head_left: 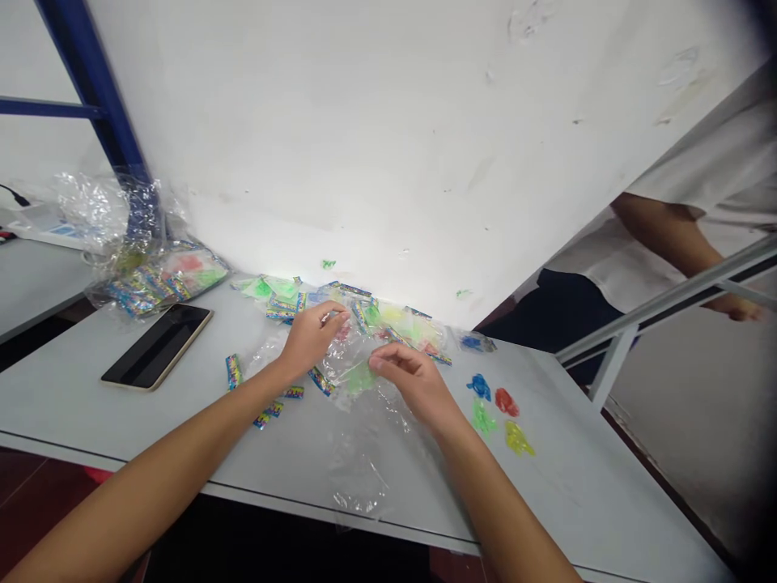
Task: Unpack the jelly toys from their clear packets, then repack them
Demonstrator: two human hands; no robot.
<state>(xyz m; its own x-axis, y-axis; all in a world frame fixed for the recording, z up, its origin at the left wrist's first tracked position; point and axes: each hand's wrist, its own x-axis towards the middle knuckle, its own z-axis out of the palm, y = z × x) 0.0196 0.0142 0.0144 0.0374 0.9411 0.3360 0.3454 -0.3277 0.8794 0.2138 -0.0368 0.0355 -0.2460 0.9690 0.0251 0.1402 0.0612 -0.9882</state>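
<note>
L hand [312, 332] and R hand [406, 380]: both closed in a pinch on one clear packet [363, 377], green piece inside. The L fingers are curled over its far corner and the R thumb and forefinger nip the near edge. The packet sits just off the tabletop [576, 486], mid-bench, right in front of the wall.

Risks, largest item first:
- Tabletop: front edge is close to the work. Anything nudged toward the body goes over, esp. light film.
- Big bag of packets [158, 279], far L by the blue frame [97, 89]: slumped open, looks stable. Low risk.
- Empty clear wrap [358, 478]: lies at the front edge under the R forearm. A forearm drag would prob. sweep it off.
- Phone [159, 346]: flat, L of the hands, well apart from them. An L elbow swing could shove it.
- Pile of small packets [388, 320] along the wall: touching the L knuckles. A jerk when the film gives could scatter it.
- Held packet: thin film pulled from two ends. May tear unevenly, and the green piece could stretch or pop out.
- Four loose jelly shapes, blue [479, 386], red [506, 401], green [482, 417], yellow [518, 438]: just beside the R wrist. A wrist set down on them would likely stick, or smear them together.
- Printed header cards [234, 370]: strewn near the L forearm, easy to brush off.

Second person, white shirt [698, 210], stands beyond the R end, clear of the bench.
</note>
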